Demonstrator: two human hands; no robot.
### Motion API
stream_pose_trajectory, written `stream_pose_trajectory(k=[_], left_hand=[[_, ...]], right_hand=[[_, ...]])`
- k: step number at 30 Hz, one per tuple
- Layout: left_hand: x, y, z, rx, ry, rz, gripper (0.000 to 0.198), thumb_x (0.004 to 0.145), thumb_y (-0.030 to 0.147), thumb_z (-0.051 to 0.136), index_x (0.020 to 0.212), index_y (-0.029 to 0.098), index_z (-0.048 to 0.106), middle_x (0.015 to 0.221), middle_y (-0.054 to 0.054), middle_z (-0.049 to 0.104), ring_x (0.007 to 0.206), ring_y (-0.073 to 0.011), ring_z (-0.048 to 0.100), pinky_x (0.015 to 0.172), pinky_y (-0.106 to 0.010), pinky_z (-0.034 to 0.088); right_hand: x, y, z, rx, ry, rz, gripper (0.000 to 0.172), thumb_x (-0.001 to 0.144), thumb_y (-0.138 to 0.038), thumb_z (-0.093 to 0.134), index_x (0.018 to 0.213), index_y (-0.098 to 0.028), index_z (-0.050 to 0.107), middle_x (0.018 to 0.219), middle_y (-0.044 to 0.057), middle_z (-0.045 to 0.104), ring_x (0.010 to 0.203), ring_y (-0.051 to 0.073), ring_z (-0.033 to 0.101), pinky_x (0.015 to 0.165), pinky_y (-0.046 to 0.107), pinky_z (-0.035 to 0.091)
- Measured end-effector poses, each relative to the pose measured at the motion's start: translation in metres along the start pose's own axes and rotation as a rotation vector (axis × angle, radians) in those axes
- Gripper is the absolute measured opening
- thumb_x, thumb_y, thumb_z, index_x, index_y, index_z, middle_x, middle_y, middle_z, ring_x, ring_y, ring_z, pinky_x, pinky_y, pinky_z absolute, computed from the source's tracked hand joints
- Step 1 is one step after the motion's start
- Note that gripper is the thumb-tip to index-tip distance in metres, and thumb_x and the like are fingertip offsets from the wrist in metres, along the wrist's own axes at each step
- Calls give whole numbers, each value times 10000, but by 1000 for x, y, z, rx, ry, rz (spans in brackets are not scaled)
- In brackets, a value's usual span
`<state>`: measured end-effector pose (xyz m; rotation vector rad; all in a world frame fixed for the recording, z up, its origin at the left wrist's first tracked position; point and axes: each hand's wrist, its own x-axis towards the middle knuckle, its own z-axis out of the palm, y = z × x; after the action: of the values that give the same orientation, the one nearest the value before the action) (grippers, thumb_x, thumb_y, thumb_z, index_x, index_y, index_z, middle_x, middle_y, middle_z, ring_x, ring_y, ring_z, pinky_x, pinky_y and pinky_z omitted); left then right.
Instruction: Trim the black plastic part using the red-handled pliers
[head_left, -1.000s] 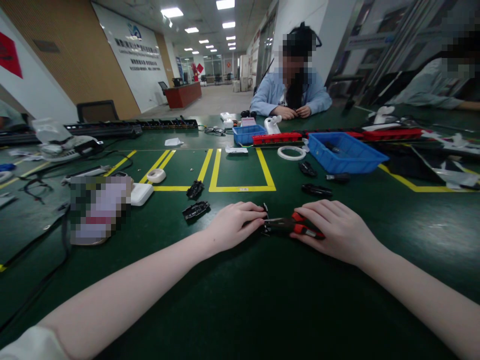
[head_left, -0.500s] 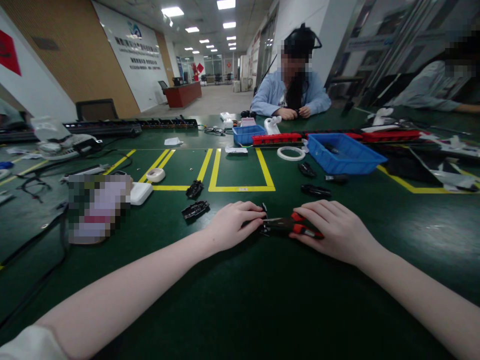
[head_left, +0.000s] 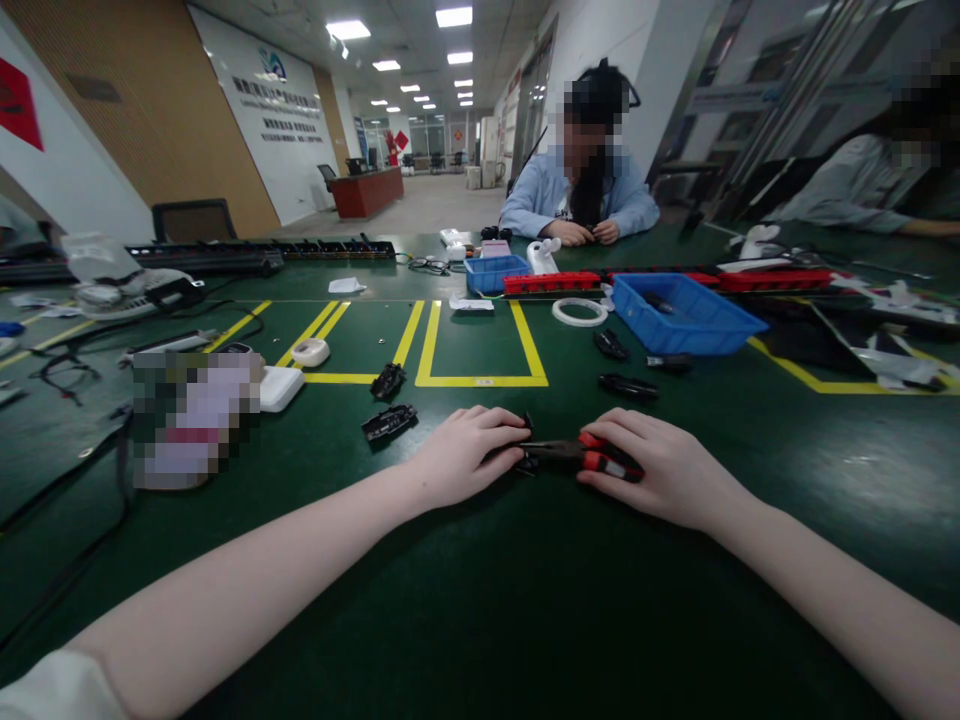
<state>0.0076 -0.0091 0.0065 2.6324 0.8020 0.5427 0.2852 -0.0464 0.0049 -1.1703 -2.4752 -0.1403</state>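
My left hand point(head_left: 474, 450) is closed on a small black plastic part point(head_left: 528, 462), pinched between thumb and fingers and mostly hidden by them. My right hand point(head_left: 660, 462) grips a pair of red-handled pliers point(head_left: 561, 453), whose dark narrow jaws point left and meet the part at my left fingertips. Whether the jaws bite on it cannot be made out. Left of my left hand lie two black plastic pieces, one nearer point(head_left: 389, 424) and one farther point(head_left: 388, 381). Beyond my right hand rest more black pieces point(head_left: 628, 386).
A blue bin point(head_left: 686, 318) stands at the back right, with a white ring point(head_left: 580, 313) beside it and a smaller blue bin point(head_left: 496, 272) behind. A blurred-out object point(head_left: 196, 420) and a white box point(head_left: 279, 389) lie left. A person point(head_left: 577, 190) sits opposite.
The pliers' red handles look closer together, and the small black part sits at a slightly different tilt. Both hands stay almost in place; the whole view has shifted slightly.
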Motion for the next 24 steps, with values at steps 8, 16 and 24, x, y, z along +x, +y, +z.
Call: stream_pose_trajectory(k=[8,16,24], left_hand=[[0,1,-1,11,-3,21,301,996,290,486,1247,200,627,1277,-73,634,1136,-237,595,1008,-431,466],[-2,2,0,-4,22,10,297,985,290,502,1249,202,605,1359,-108,542,1187,-258,574,1012,-447,486],[-4,1,0,-69,10,-55,482,971,392,529,1398,189,434,1432,-130,493,1308,-281,479,1095,-485,416]], right_hand=[[-1,0,0,-21,33,-18,345,862,-467,636,1051,-178,645,999,100,691,837,221,676,707,341,559],[0,-3,0,-36,54,-51,308,865,-450,630,1015,-182,654,946,99,698,803,222,672,683,341,560],[0,-3,-1,-53,33,-59,326,893,-457,590,1021,-162,639,945,117,689,801,230,673,675,345,555]])
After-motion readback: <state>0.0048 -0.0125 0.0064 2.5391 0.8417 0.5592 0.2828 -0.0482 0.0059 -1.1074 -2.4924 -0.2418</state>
